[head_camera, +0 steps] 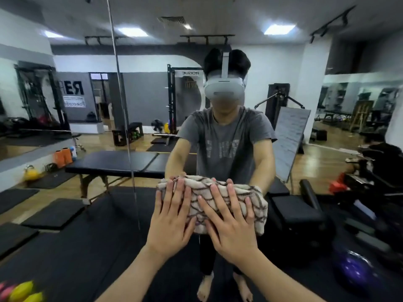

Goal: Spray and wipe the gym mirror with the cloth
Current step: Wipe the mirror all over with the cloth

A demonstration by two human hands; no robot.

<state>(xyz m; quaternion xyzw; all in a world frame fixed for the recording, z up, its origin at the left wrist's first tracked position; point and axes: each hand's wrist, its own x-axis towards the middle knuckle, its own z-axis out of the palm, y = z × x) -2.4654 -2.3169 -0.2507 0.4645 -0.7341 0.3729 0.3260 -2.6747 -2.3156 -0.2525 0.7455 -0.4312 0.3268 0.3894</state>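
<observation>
Both my hands lie flat with fingers spread, my left hand (172, 216) and right hand (229, 223) side by side, pressing the bunched patterned cloth (220, 197) against the mirror (87, 127). Beyond them the glass reflects me in a grey shirt.

Ceiling panels (279, 29) light the gym evenly; edges bend with wide-angle distortion, and corners blur softly.

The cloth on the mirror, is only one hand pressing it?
No, both the left hand and the right hand lie flat with straight fingers on the cloth against the mirror.
</observation>
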